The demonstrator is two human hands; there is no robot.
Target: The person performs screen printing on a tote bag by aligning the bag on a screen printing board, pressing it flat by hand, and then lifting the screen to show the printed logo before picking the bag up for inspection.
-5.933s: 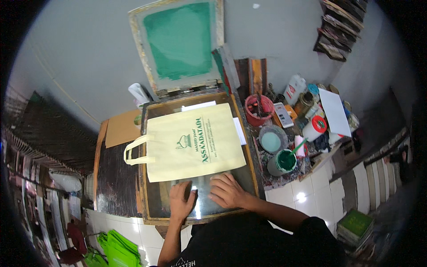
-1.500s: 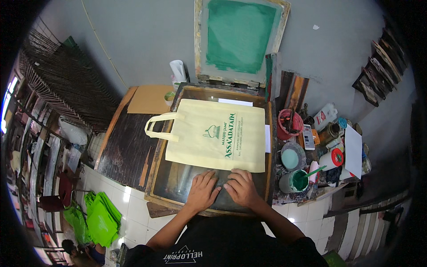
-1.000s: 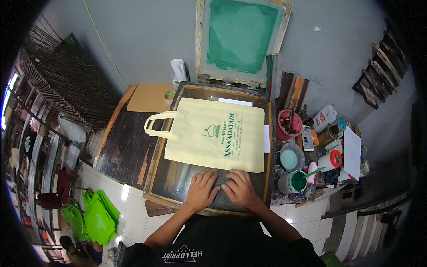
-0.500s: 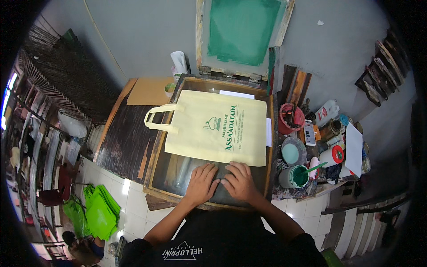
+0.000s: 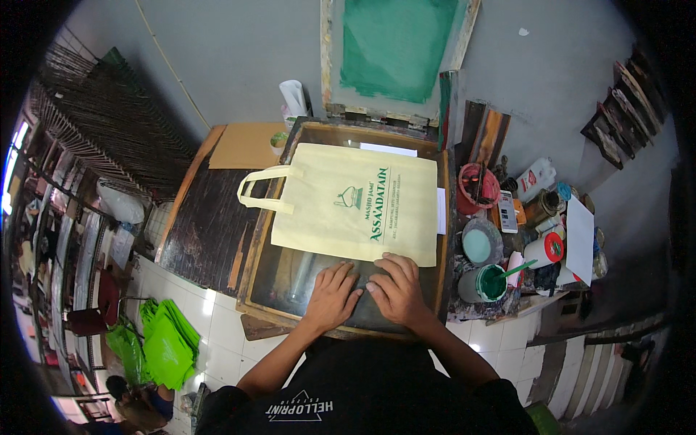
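Head view shows the framed glass board point(image 5: 281, 286), and on it the cream bag point(image 5: 312, 196) lies flat as earlier; the left hand point(image 5: 332, 296) and the right hand point(image 5: 398, 293) rest by its near edge, fingers bent and slightly spread; the right one, before turned sideways, now points forward

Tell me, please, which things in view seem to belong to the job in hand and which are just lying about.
Likely part of the job:
cream tote bag with green print
glass-topped table under it
green-coated printing screen behind
tub of green ink or paint

Apparently just lying about:
brown cardboard sheet
bright green pile, lower left
maroon chair
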